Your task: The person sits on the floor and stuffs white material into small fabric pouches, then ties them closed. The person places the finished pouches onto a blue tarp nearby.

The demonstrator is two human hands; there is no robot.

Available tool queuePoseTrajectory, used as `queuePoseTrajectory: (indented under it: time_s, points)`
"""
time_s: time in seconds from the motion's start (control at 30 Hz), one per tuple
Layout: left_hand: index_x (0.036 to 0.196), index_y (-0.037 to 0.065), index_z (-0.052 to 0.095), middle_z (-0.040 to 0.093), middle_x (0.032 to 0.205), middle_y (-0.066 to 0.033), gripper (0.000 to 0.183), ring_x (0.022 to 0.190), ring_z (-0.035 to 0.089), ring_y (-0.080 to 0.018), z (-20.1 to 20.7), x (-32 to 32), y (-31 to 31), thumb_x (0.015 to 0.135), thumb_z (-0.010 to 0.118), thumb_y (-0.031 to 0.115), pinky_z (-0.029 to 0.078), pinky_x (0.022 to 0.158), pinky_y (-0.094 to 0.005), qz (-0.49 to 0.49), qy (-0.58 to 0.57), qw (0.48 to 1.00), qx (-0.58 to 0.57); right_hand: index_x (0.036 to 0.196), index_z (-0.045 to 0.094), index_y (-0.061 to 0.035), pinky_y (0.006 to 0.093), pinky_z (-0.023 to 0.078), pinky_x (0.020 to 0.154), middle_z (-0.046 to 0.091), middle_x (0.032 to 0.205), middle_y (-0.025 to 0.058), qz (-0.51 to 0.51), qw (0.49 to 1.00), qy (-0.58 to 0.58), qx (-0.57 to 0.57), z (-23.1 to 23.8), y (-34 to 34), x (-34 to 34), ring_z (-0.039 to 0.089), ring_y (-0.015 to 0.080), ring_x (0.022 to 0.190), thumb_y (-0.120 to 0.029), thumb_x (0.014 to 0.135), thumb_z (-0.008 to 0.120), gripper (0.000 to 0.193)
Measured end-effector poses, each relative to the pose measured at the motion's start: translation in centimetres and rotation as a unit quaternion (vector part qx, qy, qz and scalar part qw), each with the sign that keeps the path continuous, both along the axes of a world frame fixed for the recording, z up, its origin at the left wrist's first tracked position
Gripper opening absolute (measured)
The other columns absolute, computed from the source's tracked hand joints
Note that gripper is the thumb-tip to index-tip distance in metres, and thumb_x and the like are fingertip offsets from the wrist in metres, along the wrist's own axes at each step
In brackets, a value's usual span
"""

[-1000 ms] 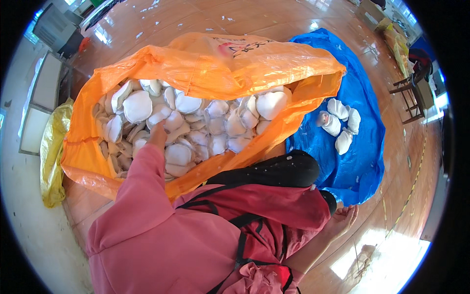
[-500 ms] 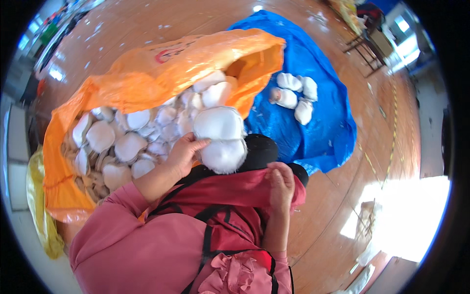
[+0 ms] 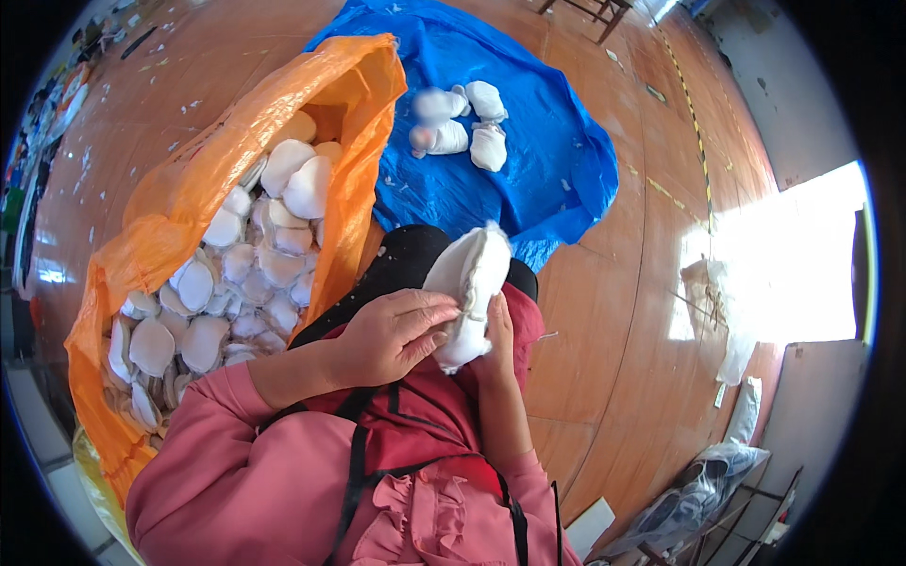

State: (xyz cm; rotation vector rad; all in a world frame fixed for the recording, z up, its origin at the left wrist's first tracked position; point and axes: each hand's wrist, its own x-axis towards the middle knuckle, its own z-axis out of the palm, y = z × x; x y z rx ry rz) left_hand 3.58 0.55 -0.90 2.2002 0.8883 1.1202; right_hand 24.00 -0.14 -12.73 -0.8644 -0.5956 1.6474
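Observation:
Above my lap a pair of white rounded fabric pads (image 3: 472,274) stands folded together, their edges meeting in a ridge along the middle. My left hand (image 3: 401,330) pinches them from the left, fingers closed on the near edge. My right hand (image 3: 500,340) wraps the lower right side, its fingers partly hidden behind the pads. To the left an orange woven sack (image 3: 193,179) lies with its mouth open, full of loose white and cream pads (image 3: 203,341). Beyond my knees several rolled white bundles (image 3: 488,146) rest on a blue plastic sheet (image 3: 538,179).
The tiled floor (image 3: 604,330) has white scraps scattered on it. Clear plastic wrapping (image 3: 694,491) lies at the lower right, beside a metal frame. Yellow-black tape (image 3: 696,123) runs along the right side, near a bright patch of light. Wooden chair legs (image 3: 604,14) show at the top.
The pads were spread flat in my left hand; now they are folded together. My right hand has come up from my lap onto them. The view has turned right.

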Motion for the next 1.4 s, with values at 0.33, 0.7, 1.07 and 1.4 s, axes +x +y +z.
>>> queuePoseTrajectory:
  time_s: [0.33,0.7,1.07,1.4]
  points:
    - [0.100,0.003,0.064,0.066,0.099,-0.0123,0.023,0.091,0.064,-0.0295,0.6,0.5,2.4,0.079,0.074,0.000,0.051,0.080,-0.0364,0.079,-0.034,0.996,0.003,0.136,0.050,-0.0068,0.0426,0.052,0.097,0.063,0.125,0.0135,0.126,0.899,0.415,-0.052,-3.2,0.6,0.3,0.063,0.0293,0.110,-0.044,0.104,0.038,0.050]
    - [0.102,0.008,0.067,0.065,0.097,-0.0087,0.030,0.090,0.063,-0.0285,-0.1,0.0,3.7,0.075,0.079,0.005,0.052,0.079,-0.0376,0.006,0.024,0.994,0.105,0.128,0.054,-0.0014,0.0366,0.058,0.080,0.066,0.108,0.0149,0.110,0.950,0.277,-0.088,-4.1,-0.1,0.2,0.066,0.0273,0.091,-0.026,0.102,0.045,0.037]
    - [0.096,0.014,0.066,0.063,0.105,-0.0031,0.014,0.106,0.060,-0.0220,1.0,-0.9,5.5,0.082,0.067,0.015,0.044,0.102,-0.0442,-0.120,0.138,0.958,0.220,0.118,0.059,-0.0047,0.0323,0.055,0.055,0.068,0.088,0.0156,0.243,0.948,0.056,-0.197,0.8,0.4,-0.3,0.068,0.0252,0.068,-0.028,0.101,0.049,0.031]
    - [0.092,0.002,0.062,0.062,0.077,-0.0063,0.012,0.072,0.061,-0.0165,-2.8,-1.1,2.8,0.085,0.072,0.006,0.049,0.065,-0.0299,0.157,-0.045,0.949,-0.269,0.140,0.046,-0.0010,0.0358,0.052,0.092,0.056,0.133,0.0112,0.059,0.988,-0.026,-0.140,2.1,-1.6,1.4,0.058,0.0208,0.117,-0.023,0.101,0.052,0.045]
